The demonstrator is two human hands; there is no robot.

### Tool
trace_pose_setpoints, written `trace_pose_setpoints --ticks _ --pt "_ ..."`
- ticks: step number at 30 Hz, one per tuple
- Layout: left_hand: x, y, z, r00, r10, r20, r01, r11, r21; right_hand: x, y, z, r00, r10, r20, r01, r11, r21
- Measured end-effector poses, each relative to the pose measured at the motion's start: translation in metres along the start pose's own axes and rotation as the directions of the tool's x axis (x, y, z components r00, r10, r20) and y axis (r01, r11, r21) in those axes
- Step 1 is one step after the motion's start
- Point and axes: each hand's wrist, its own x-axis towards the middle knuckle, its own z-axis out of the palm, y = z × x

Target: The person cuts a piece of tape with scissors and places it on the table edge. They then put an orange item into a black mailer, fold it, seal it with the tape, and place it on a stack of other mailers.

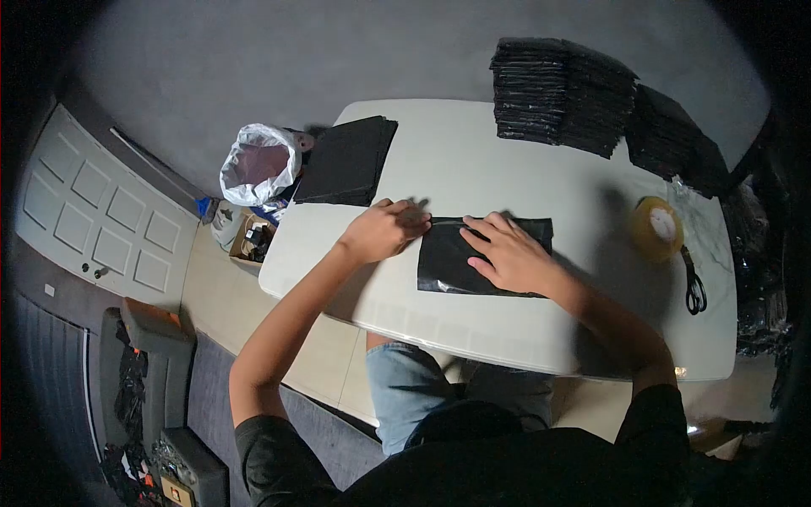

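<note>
Worktop: a white surface (473, 334) with rounded corners, by which the black bag and both hands are borne.
Packet stacks: tall black piles (562, 97), ranged along the far right edge; by some of them the rim is overhung.
Sheet pile: flat black sheets (345, 162), laid at the far left, with edges slightly fanned.
Lined bin: a container (260, 165) covered by a silvery-white liner (something reddish-brown is seen inside), placed just beyond the left end.
Black bag: a glossy, flat rectangle (448, 260), laid near the front edge, between the two hands and partly covered by the right.
Right hand: spread open (511, 253), palm down, rested on the bag.
Left hand: curled (384, 230) at the bag's far left corner; whether the corner is pinched cannot be told. The hands are held apart.
Tape roll: yellowish (657, 228), laid to the right.
Scissors: black-handled (694, 291), placed just beside the roll.
</note>
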Motion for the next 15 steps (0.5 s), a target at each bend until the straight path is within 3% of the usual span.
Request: trace_pose_setpoints --ticks 3,5,6,7,8,9,11,14,15 --pt "-0.005 0.007 -0.017 0.997 -0.079 0.025 0.075 0.987 0.141 0.000 -0.003 -0.005 0.998 0.018 0.053 -0.018 1.000 0.000" --pt "-0.016 0.013 -0.032 0.946 -0.318 0.069 0.312 0.947 0.082 0.000 -0.004 -0.005 0.997 0.024 0.067 -0.024 1.000 -0.001" --pt "-0.026 0.017 -0.039 0.933 -0.352 -0.074 0.351 0.936 -0.031 0.001 -0.004 -0.004 0.996 0.034 0.076 -0.034 0.999 -0.001" --pt "-0.037 0.028 -0.055 0.930 -0.362 -0.066 0.361 0.932 -0.027 0.002 -0.003 -0.004 0.997 0.024 0.078 -0.025 1.000 0.008" --pt "-0.048 0.044 -0.074 0.799 -0.561 -0.218 0.509 0.823 -0.252 0.001 -0.002 -0.003 0.998 0.015 0.062 -0.015 1.000 -0.007" --pt "-0.063 0.063 -0.084 0.594 -0.744 -0.306 0.579 0.659 -0.479 0.001 -0.002 -0.003 0.999 0.001 0.045 -0.001 1.000 -0.020" --pt "-0.100 0.099 -0.079 0.130 -0.942 -0.310 0.537 0.330 -0.777 0.003 -0.005 -0.009 0.999 -0.018 0.044 0.018 1.000 0.004" --pt "-0.168 0.152 -0.038 -0.350 -0.931 -0.101 0.232 0.019 -0.972 0.007 -0.013 -0.020 0.997 0.022 0.074 -0.022 1.000 0.002" --pt "-0.184 0.166 -0.017 -0.401 -0.916 -0.024 0.175 -0.051 -0.983 0.008 -0.013 -0.020 0.997 0.011 0.073 -0.010 1.000 -0.014"
